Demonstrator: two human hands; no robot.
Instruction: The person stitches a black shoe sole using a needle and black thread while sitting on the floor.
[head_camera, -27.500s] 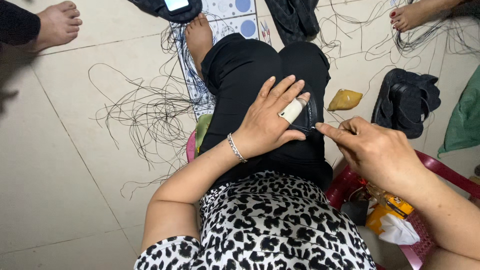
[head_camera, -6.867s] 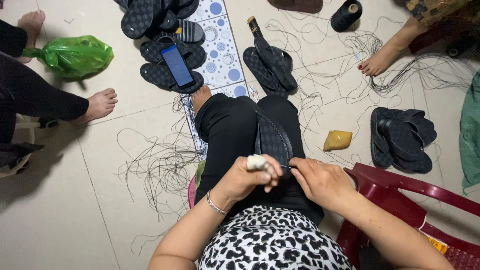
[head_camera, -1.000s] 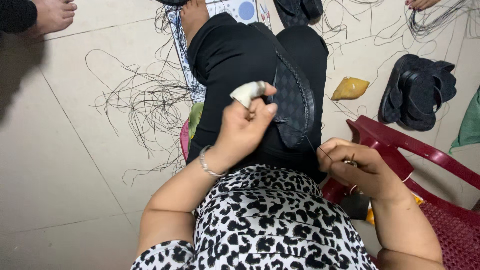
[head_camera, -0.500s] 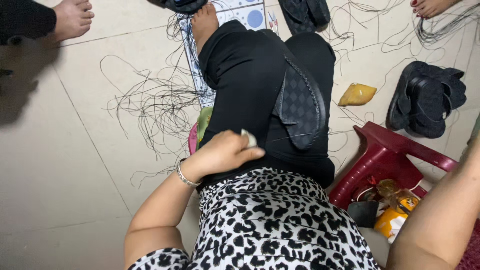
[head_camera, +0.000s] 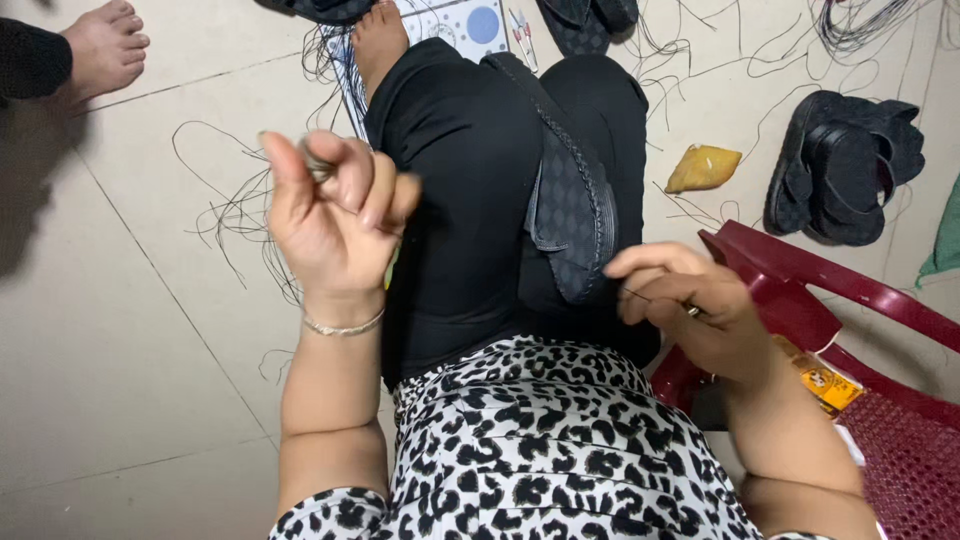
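Scanning from the left of the frame, I see another person's bare foot (head_camera: 103, 45) at the upper left corner on the tiled floor (head_camera: 90, 330), and loose black threads (head_camera: 235, 205) strewn just right of it. My left hand (head_camera: 335, 215) is raised in the left-centre, forearm upright, palm turned toward me, a thin bracelet (head_camera: 343, 326) at the wrist. Its fingers are curled in and pinch something small and pale near the fingertips; it is too blurred for me to tell what. In the middle, the dark sandal upper (head_camera: 568, 215) lies across my black-trousered lap, its braided strap running toward the top of the frame, apart from the left hand. My right hand (head_camera: 690, 310) sits just right of and below the sandal piece, thumb and forefinger closed on a thin thread or needle that points toward its lower edge. Right of that are a red plastic chair (head_camera: 850, 300), a yellow scrap (head_camera: 703, 167), and stacked black sandals (head_camera: 845, 165) at the upper right.
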